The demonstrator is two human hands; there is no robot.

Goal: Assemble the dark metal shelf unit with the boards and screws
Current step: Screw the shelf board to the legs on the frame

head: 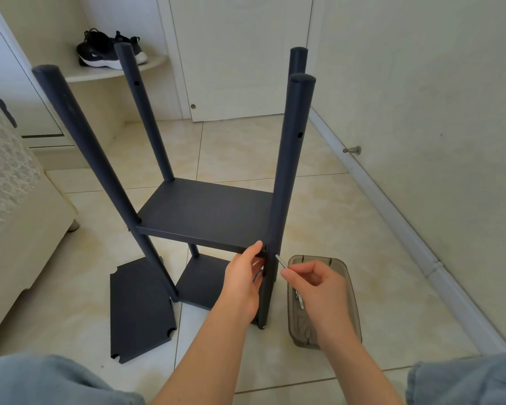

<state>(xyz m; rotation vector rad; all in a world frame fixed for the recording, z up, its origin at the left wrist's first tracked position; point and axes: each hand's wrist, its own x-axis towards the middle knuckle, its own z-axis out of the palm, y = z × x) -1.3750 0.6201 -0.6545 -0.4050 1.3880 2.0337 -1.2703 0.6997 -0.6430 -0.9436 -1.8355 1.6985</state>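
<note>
A person seated on a tiled floor (333, 217) works on the dark metal shelf unit (287, 171), which stands upright between their knees with all four posts in place. Two boards are already set between the posts: a lower board (202, 283) near the floor and an upper board (205, 211) about a third of the way up. The left hand (241, 285) grips the upper board's near right corner, thumb on top and fingers curled beneath, steadying it against the near right post (278, 229). The right hand (313, 280) pinches a slim silver piece (281, 261), a screw or a small key, too small to tell, with its tip aimed at that post just beside the corner. This joint appears to be the one in hand. A loose board (138, 308) lies flat on the tiles to the left, touching the unit's foot, and open holes higher up the posts suggest it has yet to be mounted, putting the job roughly two-thirds done. A clear plastic box (348, 285) holding more silver hardware (299, 299) sits just beside the right wrist, within easy reach. A cream sofa (12, 214) crowds the left side, black sneakers (108, 51) rest on a corner shelf behind, and a white door (240, 54) stands shut beyond
</note>
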